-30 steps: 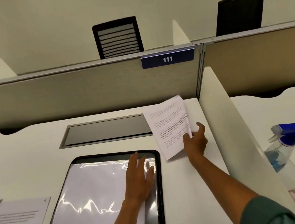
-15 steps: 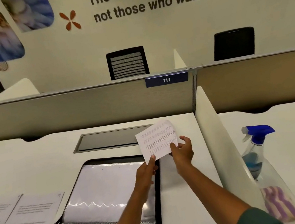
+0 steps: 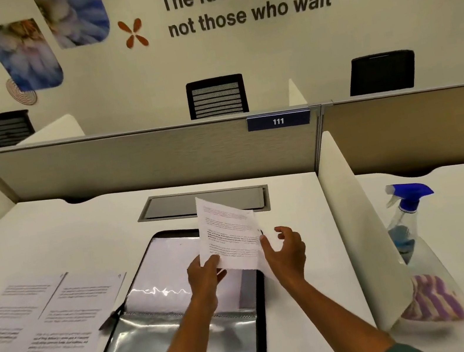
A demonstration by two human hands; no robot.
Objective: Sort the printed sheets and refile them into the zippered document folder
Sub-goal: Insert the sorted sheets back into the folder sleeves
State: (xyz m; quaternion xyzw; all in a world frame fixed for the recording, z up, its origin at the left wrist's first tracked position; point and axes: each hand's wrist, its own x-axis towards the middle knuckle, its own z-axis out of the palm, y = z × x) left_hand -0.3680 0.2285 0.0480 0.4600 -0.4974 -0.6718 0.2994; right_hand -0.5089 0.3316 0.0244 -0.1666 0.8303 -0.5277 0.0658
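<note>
left hand [image 3: 204, 273]: grip pinching the lower left corner of the printed sheet [image 3: 228, 235], thumb on the printed face.
right hand [image 3: 286, 251]: just beside the sheet's right edge; grip spread, fingers loosely curved, thumb tip at the paper's edge; cannot tell if it truly touches.
printed sheet: held up in the air, tilted, text facing the camera, above the far right part of the folder; a second thin layer shows along its right and lower edge, cannot tell if fold or separate page.
document folder [image 3: 170, 326]: lying open flat on the bench [image 3: 103, 229], black zip border, glossy clear sleeves, a white page inside the upper sleeve.
zip pull [image 3: 111, 318]: sticks out at the folder's left edge, touching the loose papers.
loose printed sheets [image 3: 40, 327]: spread flat on the bench left of the folder, overlapping, text blurred.
cable hatch [image 3: 203, 204]: grey flap set into the bench behind the folder, partly hidden by the held sheet.
divider panel [image 3: 358, 231]: white, upright, right of the bench.
spray bottle [image 3: 407, 216]: blue trigger, clear body, on the neighbouring desk beyond the divider.
striped cloth [image 3: 432, 301]: purple and white, near the bottle, by the divider's near end.
partition sign [image 3: 278, 121]: blue plate reading 111.
</note>
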